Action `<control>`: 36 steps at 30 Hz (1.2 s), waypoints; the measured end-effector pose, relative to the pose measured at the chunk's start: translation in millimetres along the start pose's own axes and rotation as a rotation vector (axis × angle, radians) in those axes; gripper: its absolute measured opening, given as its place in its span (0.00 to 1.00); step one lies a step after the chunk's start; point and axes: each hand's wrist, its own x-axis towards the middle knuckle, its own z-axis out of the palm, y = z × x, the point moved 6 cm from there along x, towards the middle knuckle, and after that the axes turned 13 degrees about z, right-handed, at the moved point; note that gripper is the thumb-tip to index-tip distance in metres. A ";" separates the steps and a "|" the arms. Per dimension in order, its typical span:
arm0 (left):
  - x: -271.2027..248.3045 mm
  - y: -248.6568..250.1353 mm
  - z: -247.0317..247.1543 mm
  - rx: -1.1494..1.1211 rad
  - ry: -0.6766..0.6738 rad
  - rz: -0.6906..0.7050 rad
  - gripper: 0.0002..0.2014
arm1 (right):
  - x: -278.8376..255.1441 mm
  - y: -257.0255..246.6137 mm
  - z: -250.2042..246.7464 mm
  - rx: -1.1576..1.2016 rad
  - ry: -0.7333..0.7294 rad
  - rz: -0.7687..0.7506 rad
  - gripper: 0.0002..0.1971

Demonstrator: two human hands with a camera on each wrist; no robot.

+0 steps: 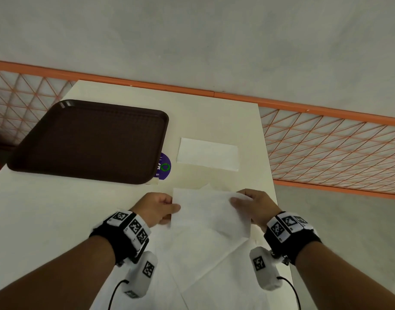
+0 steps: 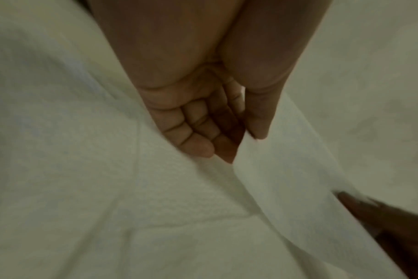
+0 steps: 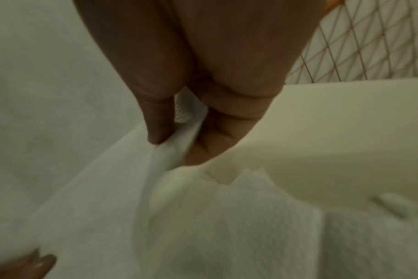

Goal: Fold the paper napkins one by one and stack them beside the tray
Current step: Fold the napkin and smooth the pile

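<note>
A white paper napkin (image 1: 205,211) is held up between both hands over more loose napkins (image 1: 214,276) lying near the table's front edge. My left hand (image 1: 160,209) pinches its left edge between thumb and fingers (image 2: 241,143). My right hand (image 1: 248,204) pinches its right edge (image 3: 177,149). One folded napkin (image 1: 207,153) lies flat on the table to the right of the dark brown tray (image 1: 89,142). The tray holds nothing.
The cream table (image 1: 35,209) has its right edge close to my right hand. An orange mesh railing (image 1: 326,148) runs behind and to the right of it. A purple round sticker (image 1: 165,166) shows beside the tray's right rim.
</note>
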 end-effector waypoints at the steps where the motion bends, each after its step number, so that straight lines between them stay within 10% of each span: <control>1: 4.4 -0.7 1.7 -0.096 0.036 -0.022 0.03 | 7.5 1.3 -3.2 0.022 0.049 0.026 0.05; 10: 81.3 50.1 -20.1 -0.106 0.318 0.099 0.01 | 51.9 -34.3 -21.6 0.313 0.074 0.070 0.07; 36: 176.0 70.1 -31.2 0.680 0.390 0.112 0.08 | 157.0 -104.3 -54.3 -0.200 0.447 0.061 0.11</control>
